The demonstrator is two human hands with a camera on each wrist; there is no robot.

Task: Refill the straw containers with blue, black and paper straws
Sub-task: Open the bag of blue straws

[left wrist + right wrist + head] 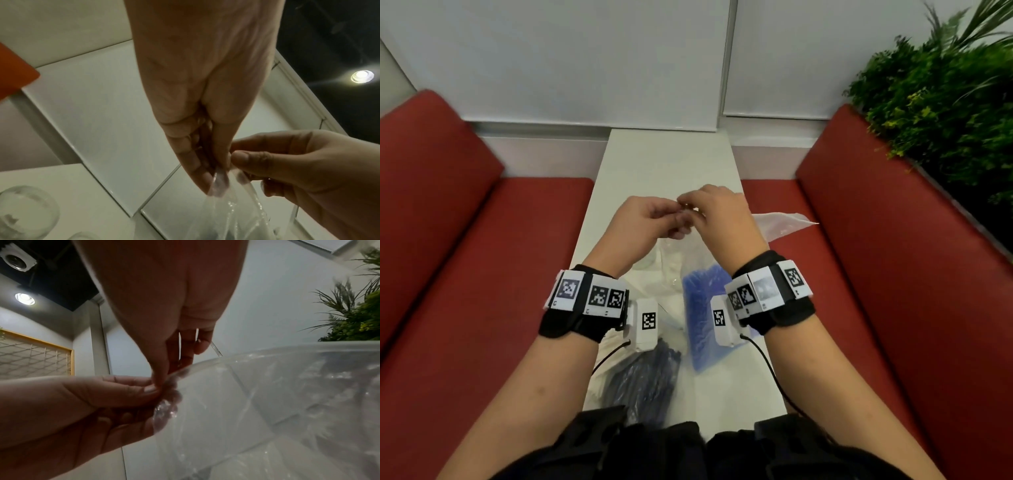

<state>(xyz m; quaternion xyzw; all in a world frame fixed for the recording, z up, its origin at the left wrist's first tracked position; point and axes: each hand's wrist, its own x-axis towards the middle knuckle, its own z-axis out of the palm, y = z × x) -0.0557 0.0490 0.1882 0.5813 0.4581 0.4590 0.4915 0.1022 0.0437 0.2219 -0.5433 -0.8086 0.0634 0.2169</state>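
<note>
Both hands are raised over the white table [667, 161]. My left hand [675, 222] and right hand [697, 202] meet fingertip to fingertip and pinch the top edge of a clear plastic bag [257, 402]. In the left wrist view the left hand [213, 170] grips the bag's mouth [221, 180] beside the right hand's thumb [243, 157]. In the right wrist view the right hand [162, 381] pinches the rim against the left hand [144, 391]. Blue straws [703, 308] in plastic and black straws [645, 380] in plastic lie below my wrists. Empty glass containers [24, 211] stand on the table.
Red sofa seats [493, 274] flank the narrow table on both sides. A loose empty plastic bag [782, 222] lies at the table's right edge. Green plants [945, 102] stand behind the right sofa. Cables run from the wrist cameras toward my body.
</note>
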